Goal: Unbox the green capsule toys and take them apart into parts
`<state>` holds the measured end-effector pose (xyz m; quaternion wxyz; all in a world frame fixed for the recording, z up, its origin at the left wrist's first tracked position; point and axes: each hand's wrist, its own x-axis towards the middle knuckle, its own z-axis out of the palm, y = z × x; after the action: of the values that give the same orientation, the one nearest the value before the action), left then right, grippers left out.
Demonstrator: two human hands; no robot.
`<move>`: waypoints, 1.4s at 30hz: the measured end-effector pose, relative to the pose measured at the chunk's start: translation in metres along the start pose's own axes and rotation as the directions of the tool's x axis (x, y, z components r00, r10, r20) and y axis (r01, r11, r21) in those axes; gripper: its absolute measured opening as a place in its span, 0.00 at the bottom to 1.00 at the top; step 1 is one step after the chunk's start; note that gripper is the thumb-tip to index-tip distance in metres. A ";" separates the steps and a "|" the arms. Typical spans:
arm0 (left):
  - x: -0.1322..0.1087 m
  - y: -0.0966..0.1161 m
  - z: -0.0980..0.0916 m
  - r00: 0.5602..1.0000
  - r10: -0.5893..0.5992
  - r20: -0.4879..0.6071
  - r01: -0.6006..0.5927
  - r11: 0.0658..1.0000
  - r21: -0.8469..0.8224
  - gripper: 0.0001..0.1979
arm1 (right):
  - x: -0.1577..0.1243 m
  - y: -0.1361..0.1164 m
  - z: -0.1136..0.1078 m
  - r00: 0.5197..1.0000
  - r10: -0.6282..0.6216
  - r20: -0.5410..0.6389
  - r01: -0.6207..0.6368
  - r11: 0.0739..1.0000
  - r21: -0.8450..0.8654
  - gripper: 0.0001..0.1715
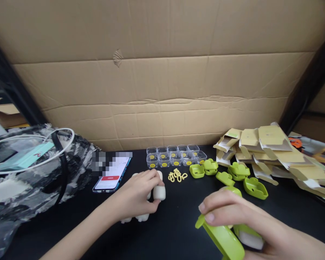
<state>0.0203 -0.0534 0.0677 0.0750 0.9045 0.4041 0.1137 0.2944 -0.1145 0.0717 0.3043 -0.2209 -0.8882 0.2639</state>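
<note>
My left hand (137, 191) pinches a small white rounded case (159, 193) between thumb and fingers. More white rounded pieces (142, 217) are on the table around that hand, partly covered by it. At the lower right, my right hand (241, 213) is closed on a lime-green plastic case cover (223, 238), tilted over the table. Just behind it, partly hidden by the fingers, shows another green cover with a white piece (250, 239) in it; whether the hand holds that too I cannot tell. Several loose green covers (256, 187) lie beyond my right hand.
Clear plastic boxes (176, 155) with yellow labels stand in two rows at the back. Yellow loops (177, 175) lie before them. A phone (112, 177) is at left, by a fluffy grey bundle (40, 187) with cables. Flattened cartons (271, 144) are piled at right against the cardboard wall (162, 79).
</note>
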 end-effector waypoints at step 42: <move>-0.010 0.069 0.075 0.935 -0.290 0.206 0.169 -0.147 -0.975 0.19 | 0.011 0.007 0.030 0.913 0.385 -0.133 -0.390 0.921 -0.012 0.06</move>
<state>0.0829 -0.1099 0.0094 0.7186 0.4584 0.3419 0.3956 0.2686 -0.1132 0.0524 0.2981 -0.4145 -0.8104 0.2873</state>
